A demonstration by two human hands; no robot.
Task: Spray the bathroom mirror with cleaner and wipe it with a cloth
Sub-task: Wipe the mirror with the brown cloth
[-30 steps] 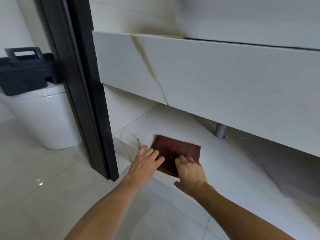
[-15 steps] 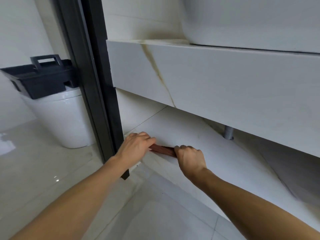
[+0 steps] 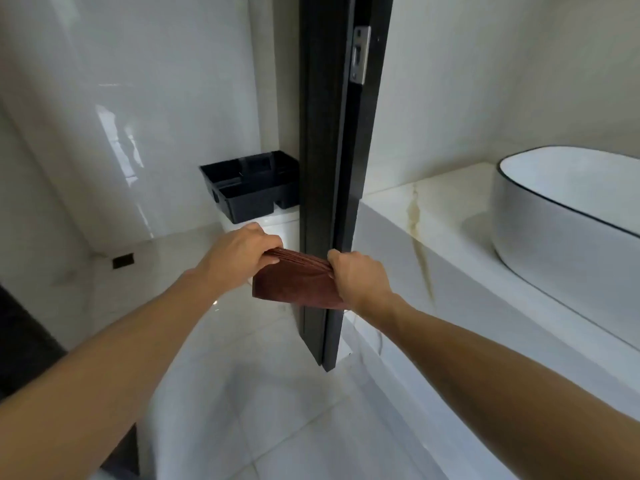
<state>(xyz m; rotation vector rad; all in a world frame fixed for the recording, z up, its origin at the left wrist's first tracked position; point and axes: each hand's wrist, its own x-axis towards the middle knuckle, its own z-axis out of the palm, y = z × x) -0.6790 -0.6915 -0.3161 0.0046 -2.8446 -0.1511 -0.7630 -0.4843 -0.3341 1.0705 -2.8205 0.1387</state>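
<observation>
A folded dark red-brown cloth (image 3: 294,284) hangs in the air in front of the black door frame (image 3: 330,168). My left hand (image 3: 242,256) grips its upper left edge and my right hand (image 3: 356,277) grips its upper right edge, so the cloth droops between them. No mirror and no spray bottle are in view.
A marble counter (image 3: 433,216) with a white basin (image 3: 561,206) runs along the right. Behind the door frame a black caddy (image 3: 252,188) sits on a white toilet (image 3: 273,225). Glossy white floor tiles (image 3: 277,393) spread below my arms.
Both hands took the cloth off the low shelf under the counter and lifted it. The view rose from below the counter to above it.
</observation>
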